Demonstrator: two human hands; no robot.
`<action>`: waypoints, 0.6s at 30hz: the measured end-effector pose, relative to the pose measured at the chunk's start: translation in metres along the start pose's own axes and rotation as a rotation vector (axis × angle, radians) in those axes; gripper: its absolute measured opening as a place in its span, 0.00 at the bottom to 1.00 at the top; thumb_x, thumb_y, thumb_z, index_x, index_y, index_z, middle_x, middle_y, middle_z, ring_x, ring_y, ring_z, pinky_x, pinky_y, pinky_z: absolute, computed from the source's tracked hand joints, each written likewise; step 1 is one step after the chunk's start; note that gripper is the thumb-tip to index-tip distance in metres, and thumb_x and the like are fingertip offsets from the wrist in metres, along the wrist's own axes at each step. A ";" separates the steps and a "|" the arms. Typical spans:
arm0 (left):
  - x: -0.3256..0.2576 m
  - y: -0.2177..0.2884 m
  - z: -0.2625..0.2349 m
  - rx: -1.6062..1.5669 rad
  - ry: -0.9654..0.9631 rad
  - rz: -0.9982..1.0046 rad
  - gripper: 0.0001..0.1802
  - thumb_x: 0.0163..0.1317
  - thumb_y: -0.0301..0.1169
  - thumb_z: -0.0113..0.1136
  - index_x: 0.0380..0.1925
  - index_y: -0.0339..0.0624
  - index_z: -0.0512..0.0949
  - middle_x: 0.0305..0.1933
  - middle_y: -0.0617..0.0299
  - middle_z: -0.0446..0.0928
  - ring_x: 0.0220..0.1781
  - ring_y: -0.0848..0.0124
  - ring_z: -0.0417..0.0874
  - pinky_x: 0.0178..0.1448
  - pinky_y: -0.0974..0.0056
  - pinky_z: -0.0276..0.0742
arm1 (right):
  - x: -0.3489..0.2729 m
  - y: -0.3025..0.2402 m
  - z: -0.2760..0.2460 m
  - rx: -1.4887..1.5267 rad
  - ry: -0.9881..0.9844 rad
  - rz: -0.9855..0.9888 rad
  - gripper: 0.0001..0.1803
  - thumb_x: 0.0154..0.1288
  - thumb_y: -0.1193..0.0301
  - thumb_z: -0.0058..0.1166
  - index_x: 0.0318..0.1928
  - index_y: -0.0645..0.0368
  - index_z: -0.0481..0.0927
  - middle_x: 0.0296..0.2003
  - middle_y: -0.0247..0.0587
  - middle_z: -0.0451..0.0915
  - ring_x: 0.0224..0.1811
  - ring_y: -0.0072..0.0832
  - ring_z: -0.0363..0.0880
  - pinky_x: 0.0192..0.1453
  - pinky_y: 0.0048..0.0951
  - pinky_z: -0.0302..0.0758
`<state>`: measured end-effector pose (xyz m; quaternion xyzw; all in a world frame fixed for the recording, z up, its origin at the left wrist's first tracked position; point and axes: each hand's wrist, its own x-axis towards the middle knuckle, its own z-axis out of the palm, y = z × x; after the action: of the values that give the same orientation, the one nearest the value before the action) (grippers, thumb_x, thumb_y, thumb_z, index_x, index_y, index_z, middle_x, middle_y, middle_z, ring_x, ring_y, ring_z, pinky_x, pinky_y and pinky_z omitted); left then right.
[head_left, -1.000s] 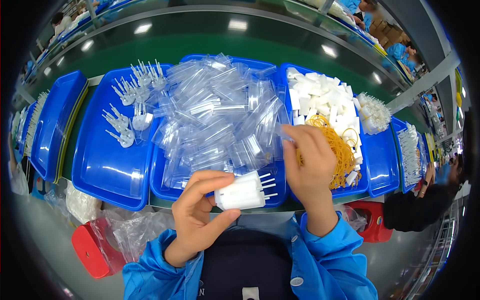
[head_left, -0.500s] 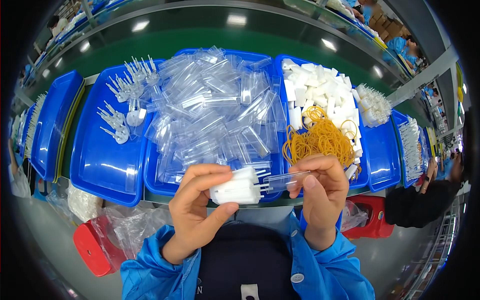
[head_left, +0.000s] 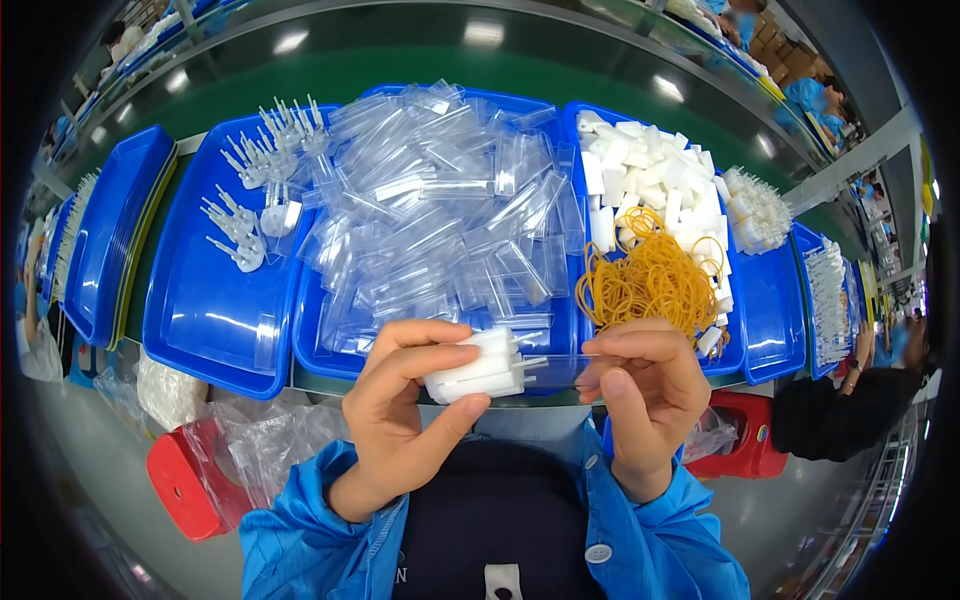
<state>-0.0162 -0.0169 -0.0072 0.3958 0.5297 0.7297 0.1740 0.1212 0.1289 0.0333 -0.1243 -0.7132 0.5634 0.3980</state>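
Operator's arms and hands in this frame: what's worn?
Both hands, left hand and right hand, are bare: no gloves, rings or watch visible. Bright blue jacket sleeves end at the wrists; the jacket, with white snap buttons, hangs open over a dark top.

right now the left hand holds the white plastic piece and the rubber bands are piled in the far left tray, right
Not quite. The left hand does hold the white plastic piece, but the head view shows the yellow rubber bands piled in a blue tray on the right, beside white blocks.

Single head fisheye, looking down, close over hands [head_left: 520,400]
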 end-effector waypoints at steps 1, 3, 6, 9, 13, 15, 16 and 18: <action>0.000 -0.001 0.000 0.000 0.005 0.007 0.19 0.52 0.16 0.67 0.47 0.31 0.78 0.55 0.48 0.70 0.52 0.66 0.77 0.52 0.66 0.76 | 0.000 0.000 0.001 0.009 0.003 0.006 0.09 0.60 0.83 0.55 0.41 0.72 0.77 0.38 0.51 0.77 0.30 0.26 0.82 0.34 0.20 0.78; 0.000 -0.001 0.000 0.020 0.003 0.010 0.19 0.52 0.16 0.67 0.47 0.31 0.78 0.55 0.48 0.71 0.52 0.66 0.77 0.52 0.66 0.76 | -0.001 0.000 0.003 0.026 0.013 0.017 0.09 0.60 0.83 0.55 0.41 0.72 0.77 0.38 0.51 0.77 0.30 0.26 0.82 0.34 0.20 0.77; 0.000 0.000 -0.001 0.044 0.001 0.016 0.20 0.51 0.16 0.67 0.46 0.31 0.78 0.55 0.48 0.71 0.52 0.66 0.77 0.52 0.66 0.76 | -0.001 0.001 0.003 0.032 0.001 0.017 0.09 0.59 0.83 0.55 0.41 0.72 0.77 0.38 0.50 0.78 0.30 0.26 0.82 0.34 0.20 0.77; 0.000 -0.001 -0.001 0.052 0.009 0.022 0.20 0.51 0.17 0.68 0.46 0.32 0.79 0.55 0.49 0.71 0.51 0.67 0.77 0.51 0.67 0.76 | -0.001 0.001 0.003 -0.001 -0.021 -0.012 0.10 0.59 0.84 0.55 0.42 0.72 0.77 0.38 0.50 0.78 0.30 0.26 0.82 0.34 0.20 0.77; -0.003 -0.003 0.000 0.067 0.042 0.008 0.19 0.49 0.17 0.68 0.45 0.33 0.80 0.53 0.50 0.73 0.51 0.67 0.78 0.51 0.67 0.76 | -0.001 0.001 0.005 -0.052 -0.025 -0.034 0.10 0.58 0.84 0.56 0.42 0.72 0.78 0.38 0.51 0.78 0.30 0.26 0.82 0.34 0.20 0.78; -0.002 -0.002 -0.001 0.135 0.038 0.013 0.18 0.48 0.17 0.69 0.43 0.34 0.82 0.51 0.50 0.74 0.51 0.65 0.78 0.51 0.67 0.76 | -0.001 0.002 0.009 -0.064 -0.003 -0.057 0.11 0.58 0.85 0.56 0.42 0.72 0.78 0.39 0.52 0.78 0.31 0.26 0.82 0.34 0.20 0.78; -0.001 -0.001 -0.001 0.169 0.036 0.015 0.18 0.48 0.17 0.70 0.42 0.34 0.83 0.51 0.51 0.75 0.51 0.65 0.79 0.51 0.67 0.76 | -0.003 0.003 0.010 -0.057 0.010 -0.056 0.11 0.58 0.85 0.56 0.43 0.72 0.78 0.39 0.52 0.78 0.31 0.26 0.82 0.34 0.20 0.78; 0.002 0.003 -0.002 0.217 0.017 0.054 0.17 0.47 0.18 0.70 0.40 0.35 0.84 0.50 0.51 0.76 0.51 0.63 0.79 0.51 0.66 0.76 | -0.004 0.006 0.012 -0.041 0.037 -0.069 0.11 0.58 0.86 0.56 0.43 0.72 0.78 0.39 0.52 0.78 0.31 0.26 0.82 0.34 0.20 0.78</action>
<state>-0.0187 -0.0181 -0.0044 0.4200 0.5963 0.6758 0.1061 0.1136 0.1201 0.0253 -0.1183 -0.7210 0.5323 0.4276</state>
